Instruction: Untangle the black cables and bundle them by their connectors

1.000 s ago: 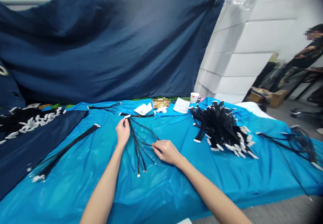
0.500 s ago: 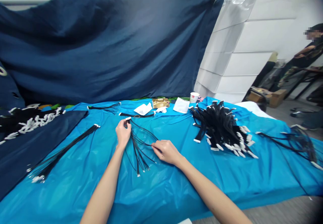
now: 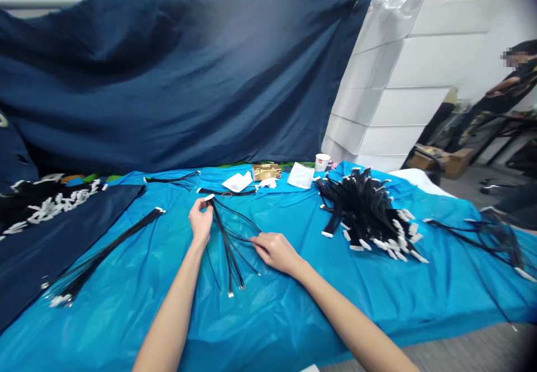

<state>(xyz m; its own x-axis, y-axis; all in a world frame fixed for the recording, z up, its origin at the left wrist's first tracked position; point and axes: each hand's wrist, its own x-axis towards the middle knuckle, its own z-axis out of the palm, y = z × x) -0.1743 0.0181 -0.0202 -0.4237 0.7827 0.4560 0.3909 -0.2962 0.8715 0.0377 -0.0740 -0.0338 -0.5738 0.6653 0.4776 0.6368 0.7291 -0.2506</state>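
Note:
My left hand (image 3: 201, 220) pinches a black wire harness (image 3: 227, 238) close to its white connector (image 3: 209, 197), which sticks up above the fingertips. Loose wires fan down from it over the blue sheet, several with small bare-looking tips. To the right, my right hand (image 3: 274, 250) is closed on a few of the same harness's wires, pulled out sideways from the rest. Its fingertips hide the ends of those wires.
Blue sheeting (image 3: 293, 305) covers the table. A heap of black cables with white connectors (image 3: 369, 215) lies right; a long wire bundle (image 3: 113, 249) lies left. Behind are a gold box (image 3: 267, 171), a paper cup (image 3: 322, 162) and white stacked boxes (image 3: 415, 109). A person (image 3: 499, 92) stands far right.
My left hand has shifted slightly left with the connector, and the hanging wires have swung a little. My right hand keeps its hold in nearly the same place.

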